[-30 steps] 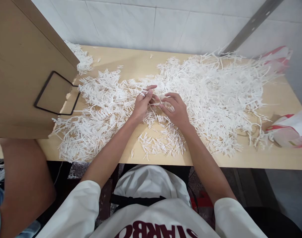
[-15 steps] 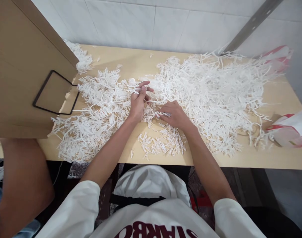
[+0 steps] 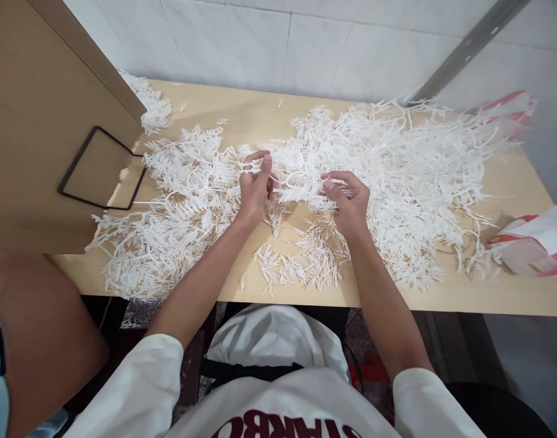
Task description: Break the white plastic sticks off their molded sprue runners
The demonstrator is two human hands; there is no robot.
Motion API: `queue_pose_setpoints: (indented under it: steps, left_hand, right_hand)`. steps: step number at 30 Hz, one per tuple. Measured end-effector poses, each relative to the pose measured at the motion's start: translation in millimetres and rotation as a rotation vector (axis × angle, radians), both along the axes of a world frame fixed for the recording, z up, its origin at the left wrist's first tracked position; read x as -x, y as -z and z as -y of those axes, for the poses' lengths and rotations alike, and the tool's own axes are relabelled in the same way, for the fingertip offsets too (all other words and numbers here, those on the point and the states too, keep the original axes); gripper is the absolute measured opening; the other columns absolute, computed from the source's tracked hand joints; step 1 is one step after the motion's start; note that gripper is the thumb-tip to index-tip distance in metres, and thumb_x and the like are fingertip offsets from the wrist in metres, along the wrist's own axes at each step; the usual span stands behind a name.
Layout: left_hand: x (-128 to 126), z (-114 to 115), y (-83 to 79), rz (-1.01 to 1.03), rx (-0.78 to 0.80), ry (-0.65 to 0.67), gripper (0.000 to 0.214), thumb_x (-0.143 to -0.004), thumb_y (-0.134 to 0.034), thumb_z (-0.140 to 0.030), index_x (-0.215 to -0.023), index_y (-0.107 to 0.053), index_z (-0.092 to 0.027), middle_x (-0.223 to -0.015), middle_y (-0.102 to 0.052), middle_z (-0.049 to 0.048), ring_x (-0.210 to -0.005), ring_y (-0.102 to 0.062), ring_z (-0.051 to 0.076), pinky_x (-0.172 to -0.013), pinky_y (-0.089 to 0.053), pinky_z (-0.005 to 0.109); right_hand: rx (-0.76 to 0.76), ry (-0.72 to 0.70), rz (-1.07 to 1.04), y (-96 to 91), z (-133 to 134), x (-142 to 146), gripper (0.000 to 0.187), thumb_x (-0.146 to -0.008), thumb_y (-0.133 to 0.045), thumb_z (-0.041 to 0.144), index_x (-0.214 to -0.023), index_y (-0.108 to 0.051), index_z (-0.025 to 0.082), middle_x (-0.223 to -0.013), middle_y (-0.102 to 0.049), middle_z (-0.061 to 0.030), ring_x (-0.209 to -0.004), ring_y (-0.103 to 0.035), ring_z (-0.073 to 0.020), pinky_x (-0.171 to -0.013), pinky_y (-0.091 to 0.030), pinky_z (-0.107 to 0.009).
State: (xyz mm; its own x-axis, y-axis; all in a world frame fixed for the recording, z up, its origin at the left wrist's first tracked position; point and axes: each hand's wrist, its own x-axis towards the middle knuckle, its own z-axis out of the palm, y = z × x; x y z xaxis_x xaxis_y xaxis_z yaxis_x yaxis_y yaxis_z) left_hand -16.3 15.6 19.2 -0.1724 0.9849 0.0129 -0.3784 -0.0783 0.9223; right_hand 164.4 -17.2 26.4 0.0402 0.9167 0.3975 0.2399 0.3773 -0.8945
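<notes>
My left hand [image 3: 254,190] is closed, thumb against fingers, on a thin white branched strand that looks like plastic. Across from it, my right hand [image 3: 353,201] pinches a cluster of white branched strands [image 3: 301,182] between thumb and index finger. The cluster spans the gap between both hands, just above the table. To the right spreads a large heap of tangled white strands [image 3: 419,164], and a second heap [image 3: 168,243] lies to the left. Short loose white sticks [image 3: 301,264] are scattered on the table in front of me.
A large cardboard panel [image 3: 54,121] stands at the left with a black wire frame [image 3: 68,173] at its lower edge. Red-and-white plastic bags [image 3: 534,243] lie at the right end. Another person's arm [image 3: 45,328] is at lower left. A tiled wall [image 3: 241,42] closes the back.
My right hand has moved up and to the right, away from the small sticks, and has turned to pinch the cluster. My left hand has stayed nearly in place.
</notes>
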Motion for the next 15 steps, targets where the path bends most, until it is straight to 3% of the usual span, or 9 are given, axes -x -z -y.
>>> queue_pose_setpoints:
  steps: [3,6,11,15]
  left_hand:
    - [1,0,1.7,-0.079,-0.022,-0.019,0.037,-0.079,-0.063,-0.057,-0.100,-0.058,-0.027,-0.046,-0.042,-0.0088,-0.038,-0.037,0.004,-0.037,-0.023,0.022]
    - [1,-1,3.5,-0.166,-0.058,-0.044,0.034,-0.080,-0.061,-0.056,-0.096,-0.057,-0.026,-0.057,-0.048,-0.0055,-0.045,-0.042,0.005,-0.041,-0.029,0.021]
    - [-1,4,1.1,-0.364,-0.255,-0.022,0.031,-0.077,-0.070,-0.045,-0.092,-0.056,-0.022,-0.102,-0.058,0.0040,-0.085,-0.057,0.011,-0.067,-0.045,0.023]
    - [-2,14,-5.6,-0.496,-0.383,0.129,0.036,-0.078,-0.067,-0.047,-0.106,-0.056,-0.027,-0.123,-0.053,0.0054,-0.095,-0.057,0.015,-0.082,-0.047,0.030]
  right_hand:
    - [0.060,-0.056,-0.032,3.2,-1,-1,0.028,-0.085,-0.055,0.054,-0.095,-0.063,0.029,-0.079,-0.065,0.0013,-0.058,-0.060,-0.0123,-0.052,-0.049,-0.030]
    - [0.092,-0.058,-0.044,3.6,0,-1,0.035,-0.088,-0.043,0.059,-0.101,-0.060,0.030,-0.061,-0.054,0.0023,-0.047,-0.054,-0.0125,-0.044,-0.043,-0.029]
    - [0.037,0.005,-0.133,8.3,-10,-11,0.048,-0.091,-0.026,0.063,-0.109,-0.056,0.030,-0.063,-0.055,-0.0002,-0.050,-0.057,-0.0139,-0.045,-0.046,-0.031]
    - [-0.001,0.050,-0.320,11.8,-18,-21,0.040,-0.091,-0.034,0.058,-0.107,-0.056,0.030,-0.072,-0.061,-0.0008,-0.061,-0.064,-0.0149,-0.058,-0.055,-0.035]
